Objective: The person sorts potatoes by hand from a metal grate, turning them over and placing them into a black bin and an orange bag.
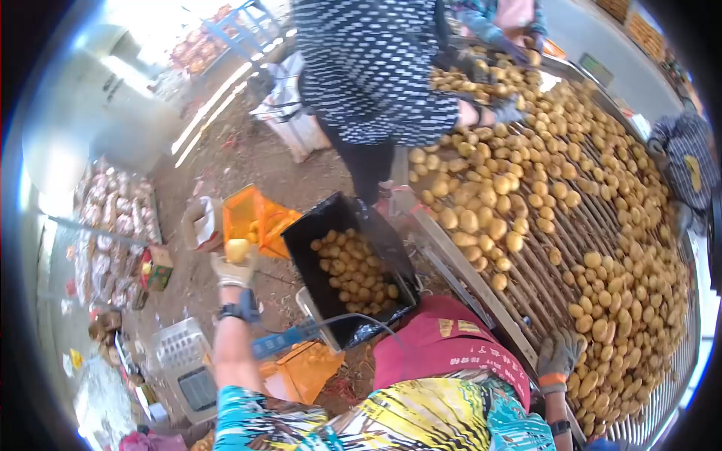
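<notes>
My left hand (235, 268), in a pale glove, is closed on a potato (238, 250) and reaches out to the left, near an orange crate (239, 218) holding potatoes. My right hand (560, 355), in a grey glove with an orange cuff, rests at the near edge of the slatted sorting table (538, 289), beside the heaped potatoes (602, 323). Its fingers point forward; whether anything lies under them is hidden. Between my arms stands a black-lined bin (301, 252) with potatoes inside.
A person in a dotted top (368, 68) leans over the table ahead. Other people work at its far side and right edge. Stacked sacks (113, 218), a grey plastic crate (180, 346) and a small box (156, 268) are at the left. An orange bag (304, 372) lies near my left arm.
</notes>
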Available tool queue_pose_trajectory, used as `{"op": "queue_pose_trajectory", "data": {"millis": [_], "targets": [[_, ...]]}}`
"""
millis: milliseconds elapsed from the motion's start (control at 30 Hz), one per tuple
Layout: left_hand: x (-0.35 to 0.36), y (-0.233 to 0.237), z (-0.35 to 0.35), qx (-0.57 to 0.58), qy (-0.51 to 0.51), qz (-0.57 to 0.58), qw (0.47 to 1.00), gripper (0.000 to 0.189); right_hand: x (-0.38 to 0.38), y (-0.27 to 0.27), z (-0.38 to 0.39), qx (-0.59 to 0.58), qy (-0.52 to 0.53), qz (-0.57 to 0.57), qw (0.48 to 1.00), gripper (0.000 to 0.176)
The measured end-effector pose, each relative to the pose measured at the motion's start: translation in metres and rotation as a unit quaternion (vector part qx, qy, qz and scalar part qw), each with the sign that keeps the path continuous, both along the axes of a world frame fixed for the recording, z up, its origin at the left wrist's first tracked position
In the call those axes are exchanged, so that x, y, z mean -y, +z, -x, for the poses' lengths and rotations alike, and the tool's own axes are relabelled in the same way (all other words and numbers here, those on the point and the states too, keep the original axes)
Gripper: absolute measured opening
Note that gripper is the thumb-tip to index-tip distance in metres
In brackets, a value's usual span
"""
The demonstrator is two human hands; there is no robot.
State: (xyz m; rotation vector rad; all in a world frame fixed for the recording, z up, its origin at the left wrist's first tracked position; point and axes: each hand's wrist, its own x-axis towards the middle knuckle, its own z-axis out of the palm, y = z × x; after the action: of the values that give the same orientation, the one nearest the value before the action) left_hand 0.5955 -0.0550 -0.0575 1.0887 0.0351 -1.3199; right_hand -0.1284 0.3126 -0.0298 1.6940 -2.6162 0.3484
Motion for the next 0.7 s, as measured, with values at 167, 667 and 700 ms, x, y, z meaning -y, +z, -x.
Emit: {"op": "queue_pose_trajectory", "data": {"millis": [167, 667, 700], "targets": [[0.068, -0.055, 0.025, 0.082, -0.224, -0.132, 0.962, 0.051, -0.002, -0.006, 0.002, -0.009, -0.048, 0.005, 0.999, 0.028], [-0.119, 0.004, 0.624, 0.591, -0.572, 0.569, -0.006, 0.061, -0.01, -0.001, 0.009, 0.081, -0.103, 0.078, 0.988, 0.027], [-0.099, -0.015, 0.621, 0.61, -0.582, 0.538, 0.021, 0.061, -0.012, -0.002, 0.009, 0.092, -0.101, 0.082, 0.987, 0.027]]}}
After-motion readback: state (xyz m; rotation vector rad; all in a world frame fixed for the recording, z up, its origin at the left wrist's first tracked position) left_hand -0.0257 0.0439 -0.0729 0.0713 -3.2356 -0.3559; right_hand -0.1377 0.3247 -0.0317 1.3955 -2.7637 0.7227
